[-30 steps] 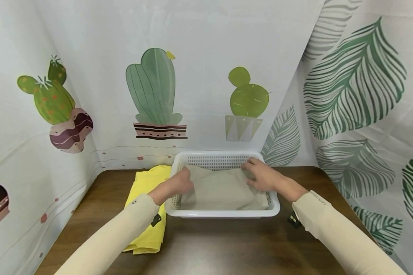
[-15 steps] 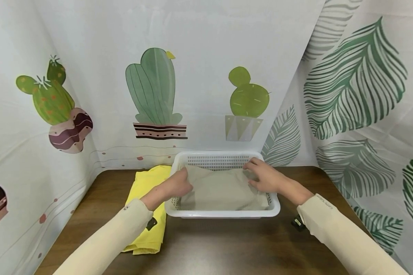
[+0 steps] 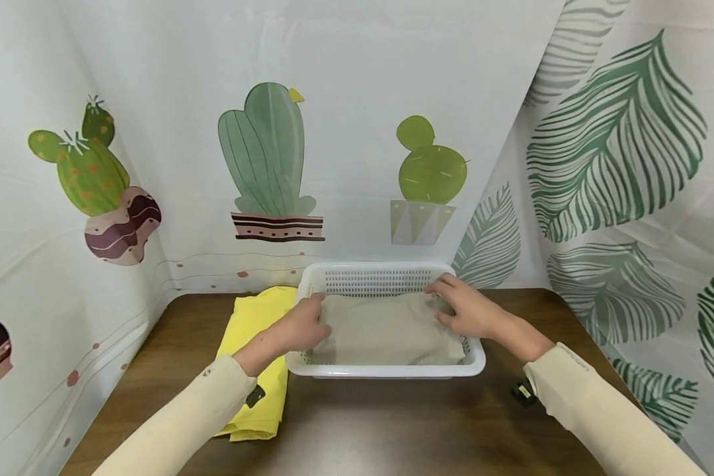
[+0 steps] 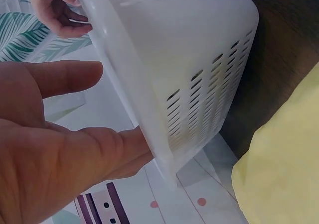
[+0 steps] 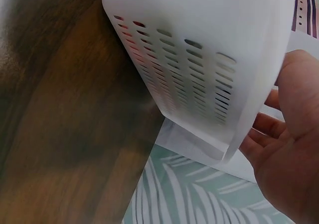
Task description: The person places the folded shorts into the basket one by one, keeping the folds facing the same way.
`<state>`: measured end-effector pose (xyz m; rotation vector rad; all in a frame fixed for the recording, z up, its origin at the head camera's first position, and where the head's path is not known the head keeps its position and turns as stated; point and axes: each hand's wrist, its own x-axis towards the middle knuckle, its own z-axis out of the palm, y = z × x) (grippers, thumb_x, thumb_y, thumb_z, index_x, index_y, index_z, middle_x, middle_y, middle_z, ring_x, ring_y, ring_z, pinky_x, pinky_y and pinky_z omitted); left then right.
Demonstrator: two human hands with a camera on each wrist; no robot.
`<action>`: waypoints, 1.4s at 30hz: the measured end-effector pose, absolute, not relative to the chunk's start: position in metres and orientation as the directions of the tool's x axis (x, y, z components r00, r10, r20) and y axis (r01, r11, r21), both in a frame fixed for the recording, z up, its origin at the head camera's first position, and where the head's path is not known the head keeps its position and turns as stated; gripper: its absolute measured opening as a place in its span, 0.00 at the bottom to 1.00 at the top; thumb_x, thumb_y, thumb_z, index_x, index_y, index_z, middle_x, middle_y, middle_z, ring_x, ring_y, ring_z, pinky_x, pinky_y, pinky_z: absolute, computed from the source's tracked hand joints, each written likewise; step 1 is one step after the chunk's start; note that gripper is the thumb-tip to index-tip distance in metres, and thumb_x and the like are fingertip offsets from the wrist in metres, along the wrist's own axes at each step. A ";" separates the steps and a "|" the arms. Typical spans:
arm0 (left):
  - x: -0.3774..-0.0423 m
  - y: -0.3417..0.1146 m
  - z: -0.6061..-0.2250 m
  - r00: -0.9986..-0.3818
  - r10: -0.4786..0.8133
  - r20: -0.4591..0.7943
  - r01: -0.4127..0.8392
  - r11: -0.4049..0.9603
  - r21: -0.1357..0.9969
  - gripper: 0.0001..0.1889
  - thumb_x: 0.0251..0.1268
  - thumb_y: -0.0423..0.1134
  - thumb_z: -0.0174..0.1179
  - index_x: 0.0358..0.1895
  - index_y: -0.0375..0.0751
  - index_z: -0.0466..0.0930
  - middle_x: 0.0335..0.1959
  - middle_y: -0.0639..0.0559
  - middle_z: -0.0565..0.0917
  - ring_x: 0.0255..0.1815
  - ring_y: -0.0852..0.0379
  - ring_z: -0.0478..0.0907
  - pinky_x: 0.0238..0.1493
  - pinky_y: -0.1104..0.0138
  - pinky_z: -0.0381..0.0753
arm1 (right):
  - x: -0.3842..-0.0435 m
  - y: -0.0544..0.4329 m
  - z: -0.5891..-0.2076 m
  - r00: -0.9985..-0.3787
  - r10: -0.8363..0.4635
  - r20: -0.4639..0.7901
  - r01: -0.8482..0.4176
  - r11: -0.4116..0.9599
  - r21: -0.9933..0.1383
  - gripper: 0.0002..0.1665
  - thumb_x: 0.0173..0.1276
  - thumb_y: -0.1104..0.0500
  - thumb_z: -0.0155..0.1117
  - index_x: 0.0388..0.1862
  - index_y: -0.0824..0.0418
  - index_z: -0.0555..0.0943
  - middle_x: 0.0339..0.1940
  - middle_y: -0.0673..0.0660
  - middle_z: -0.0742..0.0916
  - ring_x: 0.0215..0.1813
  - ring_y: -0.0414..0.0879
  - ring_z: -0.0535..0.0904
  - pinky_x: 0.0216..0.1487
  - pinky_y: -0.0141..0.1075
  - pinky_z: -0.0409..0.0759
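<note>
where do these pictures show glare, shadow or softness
Head view: fairly even light, with a pale sheen on the brown wooden tabletop in front of the white perforated basket; left wrist view: dimmer, the left hand shaded, the yellow cloth soft with little detail; right wrist view: dark shadowy patches on the tabletop, pale glare at its upper left.

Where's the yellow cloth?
In the head view, the yellow cloth lies on the left part of the brown table, right beside the white basket, with the person's left sleeve crossing over it.
</note>
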<state>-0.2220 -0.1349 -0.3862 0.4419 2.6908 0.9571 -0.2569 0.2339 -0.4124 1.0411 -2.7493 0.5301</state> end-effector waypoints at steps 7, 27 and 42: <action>-0.215 -0.139 -0.386 -0.923 0.374 -0.088 0.235 0.731 0.641 0.36 0.73 0.31 0.59 0.79 0.21 0.57 0.68 0.24 0.76 0.70 0.34 0.75 0.69 0.42 0.76 | -0.252 0.238 -0.411 -0.738 -0.609 0.290 -0.673 0.689 -0.268 0.24 0.66 0.68 0.73 0.61 0.69 0.81 0.57 0.62 0.83 0.55 0.56 0.82 0.55 0.52 0.81; -0.199 -0.150 -0.386 -0.931 0.363 -0.046 0.227 0.673 0.704 0.29 0.74 0.34 0.63 0.74 0.27 0.68 0.69 0.31 0.75 0.67 0.35 0.77 0.66 0.42 0.79 | -0.235 0.245 -0.413 -0.697 -0.615 0.368 -0.711 0.658 -0.248 0.25 0.63 0.68 0.74 0.60 0.68 0.81 0.57 0.60 0.83 0.59 0.53 0.81 0.58 0.52 0.82; -0.185 -0.158 -0.390 -0.927 0.369 0.070 0.309 0.644 0.700 0.28 0.74 0.32 0.63 0.73 0.30 0.69 0.68 0.35 0.76 0.64 0.38 0.80 0.63 0.48 0.83 | -0.217 0.253 -0.410 -0.679 -0.593 0.433 -0.725 0.634 -0.269 0.27 0.60 0.69 0.75 0.59 0.67 0.82 0.57 0.59 0.84 0.59 0.52 0.82 0.58 0.53 0.82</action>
